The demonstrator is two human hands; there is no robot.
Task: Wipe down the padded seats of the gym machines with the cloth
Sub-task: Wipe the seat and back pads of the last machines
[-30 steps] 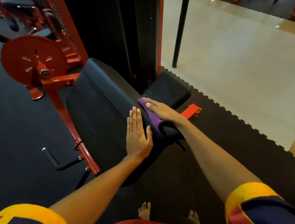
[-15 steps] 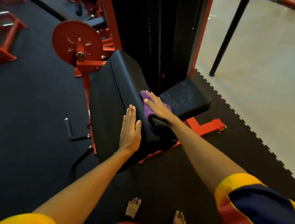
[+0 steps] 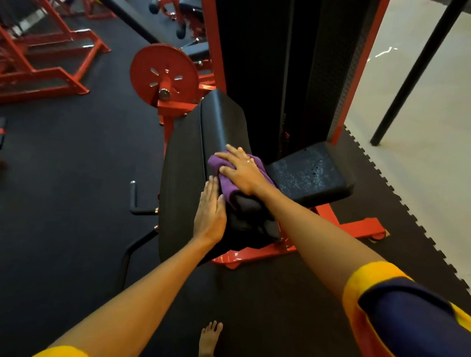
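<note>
A black padded back rest stands tilted on a red machine frame, with a black padded seat to its right. My right hand presses a purple cloth flat against the upper edge of the back rest, fingers straight. Just below it, my left hand rests flat on the pad, touching the cloth's lower end. Part of the cloth is hidden under my right palm.
A red disc and the black weight-stack tower stand behind the pad. Black handles stick out at the left. More red machines fill the far left. A black pole rises from the pale floor at right. My bare feet are below.
The view has swung so the machine sits more centred and more of the gym shows at left. My right hand with the cloth has slid slightly up the pad; my left hand stays put.
</note>
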